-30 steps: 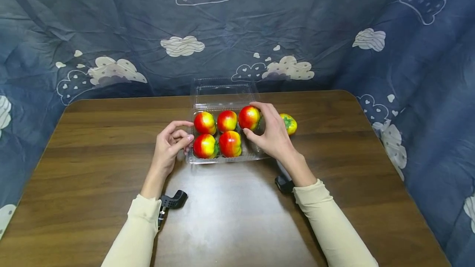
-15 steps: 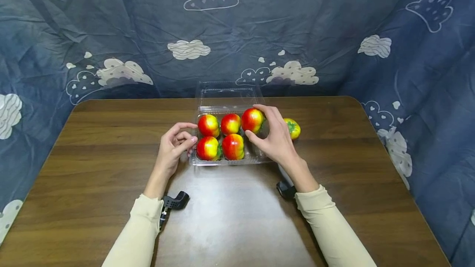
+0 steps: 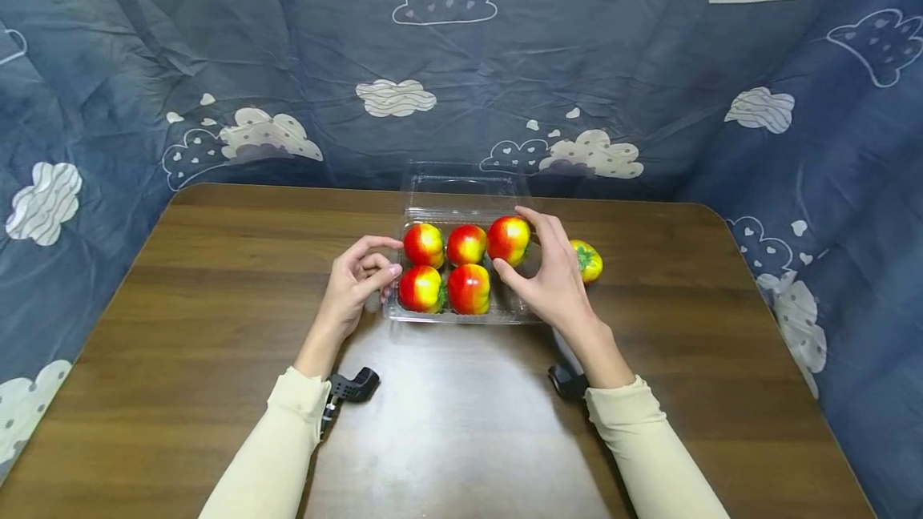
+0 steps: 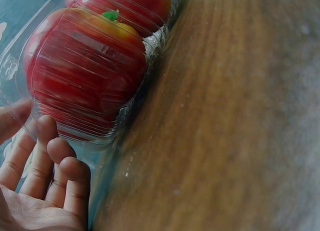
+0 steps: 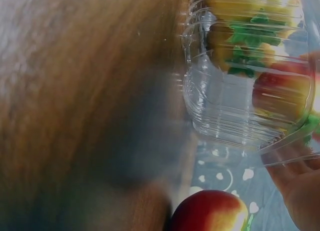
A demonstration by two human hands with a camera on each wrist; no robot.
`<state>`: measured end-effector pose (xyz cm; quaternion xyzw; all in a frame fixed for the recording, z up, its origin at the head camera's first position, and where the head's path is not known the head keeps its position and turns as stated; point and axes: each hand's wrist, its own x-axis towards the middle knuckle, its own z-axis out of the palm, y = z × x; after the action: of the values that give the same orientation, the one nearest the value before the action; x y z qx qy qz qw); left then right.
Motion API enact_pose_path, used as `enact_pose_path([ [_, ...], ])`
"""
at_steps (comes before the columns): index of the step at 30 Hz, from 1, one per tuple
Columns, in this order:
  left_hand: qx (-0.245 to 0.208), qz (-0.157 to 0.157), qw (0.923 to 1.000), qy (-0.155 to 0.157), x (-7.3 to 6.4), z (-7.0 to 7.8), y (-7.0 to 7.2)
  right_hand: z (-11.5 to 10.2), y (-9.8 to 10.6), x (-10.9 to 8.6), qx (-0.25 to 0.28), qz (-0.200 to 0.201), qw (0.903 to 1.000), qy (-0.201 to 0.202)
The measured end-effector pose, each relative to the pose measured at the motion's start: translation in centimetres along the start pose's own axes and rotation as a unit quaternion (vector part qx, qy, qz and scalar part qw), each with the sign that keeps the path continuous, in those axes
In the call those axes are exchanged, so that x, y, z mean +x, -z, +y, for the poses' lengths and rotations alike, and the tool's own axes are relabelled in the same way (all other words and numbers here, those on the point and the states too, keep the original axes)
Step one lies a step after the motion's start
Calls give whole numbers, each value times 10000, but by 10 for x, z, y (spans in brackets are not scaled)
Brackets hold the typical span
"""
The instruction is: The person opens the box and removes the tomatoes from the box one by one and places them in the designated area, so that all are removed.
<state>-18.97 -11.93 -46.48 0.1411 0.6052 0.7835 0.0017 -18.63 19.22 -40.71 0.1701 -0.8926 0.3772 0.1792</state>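
Red fruit (image 3: pixel 508 239) in right fingers (image 3: pixel 539 223) shows whole only in head view.

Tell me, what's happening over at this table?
A person is handling red-and-yellow fruits and a clear plastic container with both hands. The right hand grips one fruit at the container's back right, while the left hand is at its left side. Four other fruits sit inside, the lid is open, and a sixth fruit lies on the table, right of the container.

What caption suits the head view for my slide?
Right hand holds a red-yellow fruit at an open clear container with four others.
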Motion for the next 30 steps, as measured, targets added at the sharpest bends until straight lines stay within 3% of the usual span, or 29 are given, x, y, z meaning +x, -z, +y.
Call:
enact_pose_path([
  [6,-9,-71,10000,27,0,-1,-1,2,2,-4,-58,83,9999,-98],
  [15,114,-14,9999,-19,-1,1,3,0,-3,1,-15,122,9999,75],
  [30,157,6,9998,-73,-2,0,-2,0,2,-2,53,148,9999,5],
])
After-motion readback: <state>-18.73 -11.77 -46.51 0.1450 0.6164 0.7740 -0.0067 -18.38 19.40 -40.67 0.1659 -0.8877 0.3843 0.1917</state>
